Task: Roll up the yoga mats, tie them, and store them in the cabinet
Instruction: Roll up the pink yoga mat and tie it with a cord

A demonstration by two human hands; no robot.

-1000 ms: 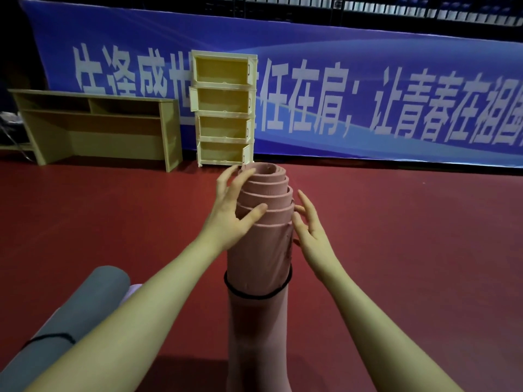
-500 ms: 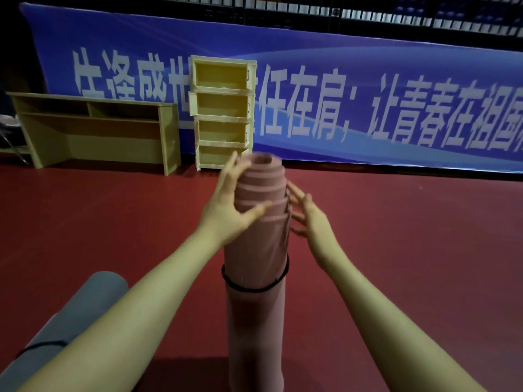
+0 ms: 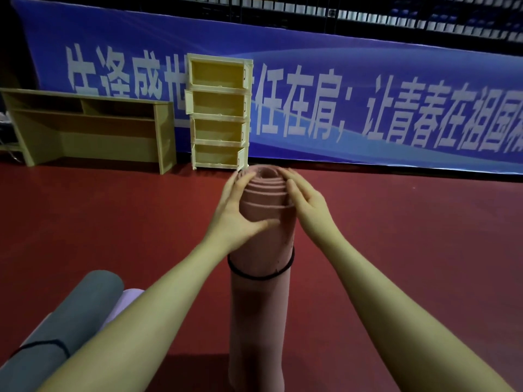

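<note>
Pink yoga mat (image 3: 263, 306) is standing on end on the red floor (image 3: 410, 264) right in front of me, with a black elastic band (image 3: 259, 275) looped around it roughly a third of the way down. The top end has telescoped, so the inner coils stick up in steps above the outer wrap.

My left hand (image 3: 240, 219) is curled around the top of the roll with the thumb laid across the front. My right hand (image 3: 307, 206) presses against the other side, fingers mostly straight and reaching over the stepped coils.

What worries me: only one band shows, and it looks slack on one side. If I push the coils down too hard, I'd guess the roll could lean over, or the band could slide down and let the outer layer spring loose. If the coils stay proud, the thing may snag going into the cream stacked cabinet (image 3: 218, 111) well across the floor by the blue banner (image 3: 368, 94).

Grey rolled mat (image 3: 65, 321) with its own band is lying at my lower left, so that one looks done apart from storing.
</note>
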